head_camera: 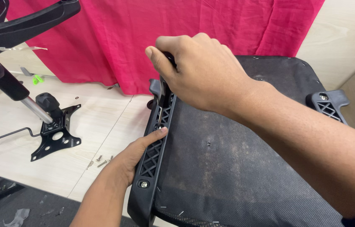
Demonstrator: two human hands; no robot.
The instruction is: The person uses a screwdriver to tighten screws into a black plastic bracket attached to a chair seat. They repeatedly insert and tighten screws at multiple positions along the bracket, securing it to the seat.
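Observation:
An upturned chair seat [236, 159] with dusty black fabric lies on the pale table [97, 122]. A black plastic lattice bracket [154, 147] runs along its left edge. My right hand [198, 71] is closed around the dark handle of a screwdriver, whose shaft [160, 110] points down into the bracket. My left hand [137, 153] steadies the bracket from the left, thumb pressed on it just below the tool's tip. A screw [144, 184] sits in the bracket's near end. A second lattice bracket [328, 106] shows at the seat's right edge.
A black chair tilt plate with gas cylinder and lever [53, 130] lies at the left, under a chair base arm [26, 21]. Loose screws [102, 161] lie by my left wrist. A red cloth [152, 38] covers the back. The table's near edge drops off at lower left.

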